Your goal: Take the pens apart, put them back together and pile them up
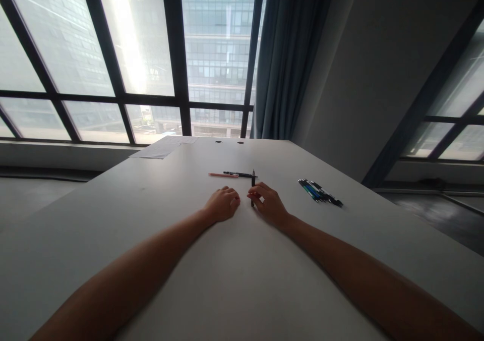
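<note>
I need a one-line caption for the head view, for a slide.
Right hand holds a dark pen beside the left hand on a white table; more pens lie right.

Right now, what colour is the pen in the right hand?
Black: the pen in the right hand, head view.

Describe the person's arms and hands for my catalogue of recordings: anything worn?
Both forearms are bare as far as the picture shows, with no sleeves, gloves, watch or bands in view. The left hand and right hand show red-painted nails. No rings can be made out.
</note>
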A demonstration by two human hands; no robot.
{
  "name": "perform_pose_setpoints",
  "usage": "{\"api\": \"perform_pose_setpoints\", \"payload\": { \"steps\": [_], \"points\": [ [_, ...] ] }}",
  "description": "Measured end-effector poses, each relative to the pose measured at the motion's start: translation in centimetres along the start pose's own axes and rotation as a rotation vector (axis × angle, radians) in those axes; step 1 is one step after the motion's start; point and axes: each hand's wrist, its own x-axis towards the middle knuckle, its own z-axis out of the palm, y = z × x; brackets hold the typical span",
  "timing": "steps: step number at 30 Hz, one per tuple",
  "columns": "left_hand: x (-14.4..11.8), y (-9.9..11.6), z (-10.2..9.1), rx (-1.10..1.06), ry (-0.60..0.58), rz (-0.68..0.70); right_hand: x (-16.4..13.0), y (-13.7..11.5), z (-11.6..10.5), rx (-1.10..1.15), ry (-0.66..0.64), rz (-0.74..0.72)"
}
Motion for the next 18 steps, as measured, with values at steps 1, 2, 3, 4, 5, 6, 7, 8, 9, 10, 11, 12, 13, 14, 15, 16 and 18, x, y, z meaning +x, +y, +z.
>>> {"api": "perform_pose_setpoints", "payload": {
  "steps": [1, 2, 3, 4, 5, 6, 7, 8, 9, 10, 11, 12, 13, 14, 15, 16, 18],
  "points": [
    [0.0, 0.0, 0.0, 0.001, 0.000, 0.001, 0.0, 0.0, 0.0, 0.006, 0.002, 0.002],
    [0.0, 0.0, 0.0, 0.001, 0.000, 0.001, 0.0, 0.0, -0.1, 0.014, 0.017, 0.004],
    [0.0, 0.0, 0.0, 0.000, -0.001, -0.001, 0.0, 0.1, -0.1, 0.023, 0.043, 0.008],
    [0.0, 0.0, 0.0, -0.001, 0.000, -0.003, 0.0, 0.2, -0.2, 0.036, 0.074, 0.011],
    [0.0, 0.0, 0.0, -0.002, -0.001, -0.006, 0.0, 0.3, -0.3, 0.058, 0.103, 0.009],
    [0.0, 0.0, 0.0, -0.004, -0.002, -0.006, 0.0, 0.4, -0.3, 0.080, 0.129, 0.006],
    [0.0, 0.0, 0.0, -0.007, -0.003, -0.006, 0.1, 0.6, -0.4, 0.094, 0.148, 0.001],
    [0.0, 0.0, 0.0, -0.009, -0.004, -0.007, 0.1, 0.7, -0.4, 0.096, 0.159, -0.002],
    [0.1, 0.0, 0.0, -0.011, -0.006, -0.008, 0.0, 0.8, -0.4, 0.086, 0.164, 0.002],
    [0.1, 0.1, 0.0, -0.012, -0.007, -0.009, 0.0, 0.9, -0.4, 0.060, 0.169, 0.017],
    [0.1, 0.1, 0.0, -0.011, -0.009, -0.010, 0.0, 1.0, -0.4, 0.018, 0.169, 0.038],
    [0.1, 0.1, 0.0, -0.009, -0.009, -0.011, 0.1, 1.1, -0.4, -0.039, 0.159, 0.050],
    [0.1, 0.1, 0.0, -0.007, -0.009, -0.010, 0.1, 1.1, -0.5, -0.107, 0.147, 0.052],
    [0.1, 0.1, 0.0, -0.004, -0.007, -0.006, 0.2, 1.1, -0.5, -0.185, 0.137, 0.041],
    [0.1, 0.0, 0.1, -0.001, -0.005, -0.002, 0.2, 1.0, -0.6, -0.266, 0.131, 0.016],
    [0.1, 0.0, 0.1, 0.002, -0.002, -0.001, 0.3, 1.0, -0.8, -0.336, 0.123, -0.017],
    [0.1, 0.0, 0.2, 0.006, 0.000, 0.001, 0.5, 0.8, -1.1, -0.406, 0.082, -0.089]
  ]
}}
